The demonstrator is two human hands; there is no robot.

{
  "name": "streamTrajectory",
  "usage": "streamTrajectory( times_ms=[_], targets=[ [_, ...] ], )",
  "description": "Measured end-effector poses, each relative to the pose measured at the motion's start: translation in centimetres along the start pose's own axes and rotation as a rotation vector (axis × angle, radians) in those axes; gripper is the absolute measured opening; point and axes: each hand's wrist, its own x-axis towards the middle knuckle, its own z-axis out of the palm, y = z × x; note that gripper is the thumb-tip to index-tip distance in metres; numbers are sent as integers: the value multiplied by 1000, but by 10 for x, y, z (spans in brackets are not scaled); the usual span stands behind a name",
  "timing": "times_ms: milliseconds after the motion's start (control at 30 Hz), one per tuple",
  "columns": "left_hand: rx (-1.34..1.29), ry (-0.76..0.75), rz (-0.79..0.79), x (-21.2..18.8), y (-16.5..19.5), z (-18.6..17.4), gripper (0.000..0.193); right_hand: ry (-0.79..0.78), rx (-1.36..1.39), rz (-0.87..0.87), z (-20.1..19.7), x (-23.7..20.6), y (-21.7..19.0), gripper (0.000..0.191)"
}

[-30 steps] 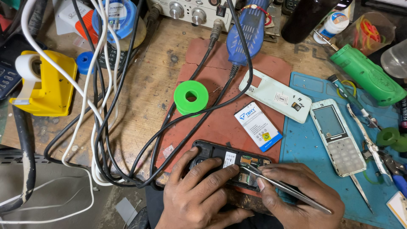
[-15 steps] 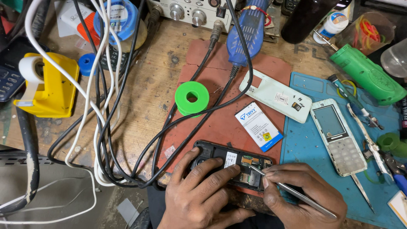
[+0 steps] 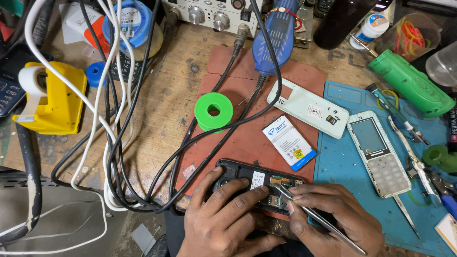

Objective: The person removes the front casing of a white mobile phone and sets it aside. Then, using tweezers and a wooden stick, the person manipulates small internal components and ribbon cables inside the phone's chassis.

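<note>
Work in hand: probing the opened back of a black phone [image 3: 257,188] with metal tweezers [image 3: 316,216]. The phone lies at the near edge of the red mat [image 3: 238,143], close to the near edge of the counter [image 3: 157,109].

The left hand [image 3: 223,223] is pressed down on the phone's left half, fingers spread over the body and thumb at its far left corner; it grips nothing else. The right hand [image 3: 333,223] is closed on the tweezers in a pinch, with the tips resting inside the phone's right half, beside the small gold contacts.

For a clean step, keep the phone pinned flat, hold the tweezers at a low angle, and move only the tips; a slip could scrape the exposed parts.

The phone lies directly under both hands, touching each. A white and blue battery [image 3: 289,142] lies just beyond it on the mat.
</note>
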Motion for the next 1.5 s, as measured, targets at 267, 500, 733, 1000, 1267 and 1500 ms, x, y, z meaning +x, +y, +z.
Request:
streamTrajectory(
  times_ms=[267, 500, 733, 1000, 1267, 1500],
  targets=[
    [14, 24, 23, 0, -1, 2, 46, -37, 45, -25, -4, 4, 4, 27],
    [-4, 4, -18, -2, 0, 1, 45, 25, -50, -26, 4, 5, -2, 27],
    [-16, 1, -27, -2, 0, 2, 44, 57, -172, 21, 8, 7, -14, 27],
    [-16, 3, -17, -2, 0, 1, 44, -7, -169, -65, 1, 10, -11, 27],
    [9, 21, -3, 0, 1, 1, 42, -42, -159, 17, 2, 4, -14, 30],
    [15, 24, -10, 0, 1, 1, 42, -40, -133, 36, 1, 0, -8, 30]
  ],
)
